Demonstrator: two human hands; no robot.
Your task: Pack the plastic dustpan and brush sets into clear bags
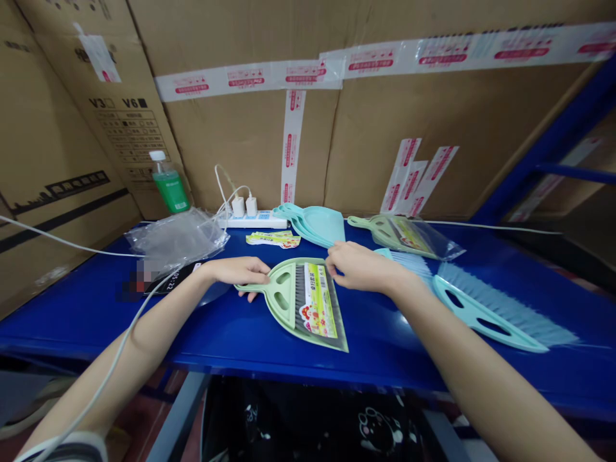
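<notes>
A light green dustpan (271, 303) lies on the blue table with its handle to the left. Nested in it is a matching brush (289, 298) with dark bristles, and a printed label card (321, 308) covers part of them. My left hand (245, 273) is closed around the dustpan's handle, thumb on top and fingertips below. At the pan's far right corner is my right hand (353, 264), its fingers curled and pressed together. What they pinch, if anything, is too small to make out. Clear plastic seems to cover the pan's open side.
Blue dustpans (320, 224) are stacked behind, beside loose label cards (274, 239). A bagged green set (399, 234) and blue brushes (495, 308) lie right. Plastic bags (178, 237), a phone (168, 280), a green bottle (169, 186) and a power strip (260, 220) are left. A white cable (129, 333) crosses my left arm.
</notes>
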